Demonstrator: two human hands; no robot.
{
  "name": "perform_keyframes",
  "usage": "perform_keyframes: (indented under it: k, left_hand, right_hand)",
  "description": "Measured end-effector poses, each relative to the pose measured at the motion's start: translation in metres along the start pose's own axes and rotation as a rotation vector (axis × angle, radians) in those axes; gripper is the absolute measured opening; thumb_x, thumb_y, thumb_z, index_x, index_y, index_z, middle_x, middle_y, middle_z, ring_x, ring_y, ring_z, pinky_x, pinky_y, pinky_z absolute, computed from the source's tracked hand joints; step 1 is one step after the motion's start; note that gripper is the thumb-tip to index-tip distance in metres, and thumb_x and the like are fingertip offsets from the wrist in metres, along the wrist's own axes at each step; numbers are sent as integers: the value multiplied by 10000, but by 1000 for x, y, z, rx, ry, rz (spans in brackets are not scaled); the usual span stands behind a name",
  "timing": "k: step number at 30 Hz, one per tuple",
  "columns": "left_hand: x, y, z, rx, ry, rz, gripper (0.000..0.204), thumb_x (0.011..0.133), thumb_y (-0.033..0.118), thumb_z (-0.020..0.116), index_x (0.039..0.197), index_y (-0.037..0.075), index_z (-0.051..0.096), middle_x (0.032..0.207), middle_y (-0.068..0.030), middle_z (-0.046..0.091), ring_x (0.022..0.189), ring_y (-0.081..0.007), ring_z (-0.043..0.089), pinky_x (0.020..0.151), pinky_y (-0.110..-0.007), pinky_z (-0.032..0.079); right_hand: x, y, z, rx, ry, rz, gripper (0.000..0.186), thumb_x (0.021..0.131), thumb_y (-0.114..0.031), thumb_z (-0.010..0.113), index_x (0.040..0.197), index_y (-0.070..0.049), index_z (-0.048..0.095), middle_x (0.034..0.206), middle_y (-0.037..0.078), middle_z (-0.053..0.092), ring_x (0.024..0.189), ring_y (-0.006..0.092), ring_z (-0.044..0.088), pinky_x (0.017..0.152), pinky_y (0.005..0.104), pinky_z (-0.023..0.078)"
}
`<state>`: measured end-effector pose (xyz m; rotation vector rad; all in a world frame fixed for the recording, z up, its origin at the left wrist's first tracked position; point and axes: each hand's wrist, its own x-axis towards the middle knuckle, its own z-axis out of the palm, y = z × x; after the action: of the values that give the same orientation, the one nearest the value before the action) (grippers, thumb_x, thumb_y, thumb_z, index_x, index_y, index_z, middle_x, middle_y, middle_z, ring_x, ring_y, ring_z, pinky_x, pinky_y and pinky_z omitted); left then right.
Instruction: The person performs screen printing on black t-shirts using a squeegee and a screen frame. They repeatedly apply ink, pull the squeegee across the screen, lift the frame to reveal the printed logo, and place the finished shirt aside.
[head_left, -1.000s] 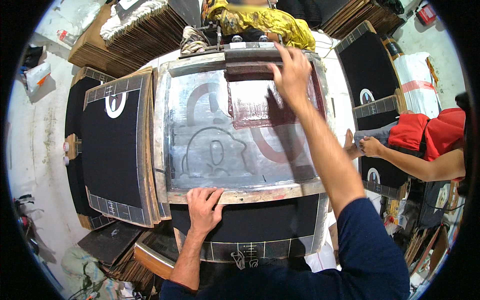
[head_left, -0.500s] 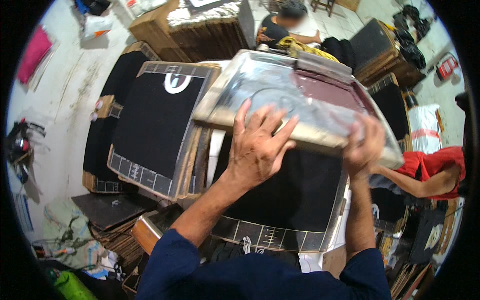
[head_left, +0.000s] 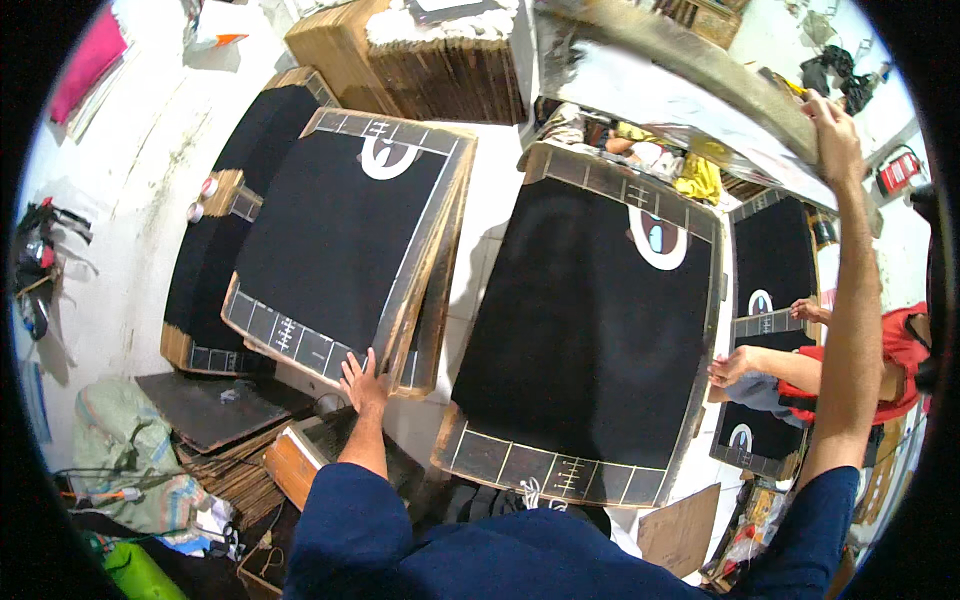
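Note:
My right hand (head_left: 832, 140) is raised at the far right, its fingers closed round the near edge of a silk-screen frame (head_left: 700, 75). The frame stands tilted up above the far end of a board in front of me. On that board lies black fabric (head_left: 590, 330) with a white oval ring and a small blue and brown print. My left hand (head_left: 364, 384) has its fingers spread at the near edge of the left board (head_left: 310, 350). Black fabric (head_left: 330, 220) with a similar white ring covers this left board, which rests on a stack.
Another person in red (head_left: 900, 355) works at the right beside boards with black fabric (head_left: 770, 255). A pile of boards (head_left: 450, 80) stands at the back. Yellow cloth (head_left: 700, 178) lies beyond the middle board. A wooden box (head_left: 292, 465) is at lower left.
The screen frame has risen off the middle board and tilted away, baring the printed ring. My left hand has left the frame and moved left to the other board.

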<state>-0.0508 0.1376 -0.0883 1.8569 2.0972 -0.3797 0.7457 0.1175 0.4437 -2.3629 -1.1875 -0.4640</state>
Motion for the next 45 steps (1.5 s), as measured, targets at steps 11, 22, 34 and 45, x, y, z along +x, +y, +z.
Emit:
perform_keyframes:
  k: [11,22,34,45]
  left_hand:
    - [9,-40,-21,278,208,546,742,1000,275,659,1674,294,349,1716,-205,296,1615,-394,224,1286,-617,226]
    - [-32,134,-123,194,-131,634,993,958,67,674,1711,415,131,1713,-322,240,1553,-541,313,1134,-680,450]
    - [-341,308,-55,-200,-363,1233,656,828,280,725,1431,42,627,1112,-297,734,986,-413,742,670,-525,593]
    - [-100,7,-38,-429,412,-122,875,944,638,697,1452,-62,571,1497,-279,572,1383,-462,524,1170,-544,394]
  right_hand:
    - [103,96,24,178,-46,-197,616,1070,-556,528,1358,-39,700,1320,140,721,1211,234,651,1095,345,441]
    - [97,68,27,47,38,-110,692,1028,-631,512,1344,-50,717,1302,162,739,1229,290,672,1087,383,450]
    - [47,-20,-1,-209,-31,55,691,1008,-686,439,1361,-161,716,1472,228,628,1369,393,590,1139,465,433]
    - [24,-39,-9,-167,-39,155,690,953,-670,496,1482,-250,641,1498,152,641,1389,381,595,1145,514,455]
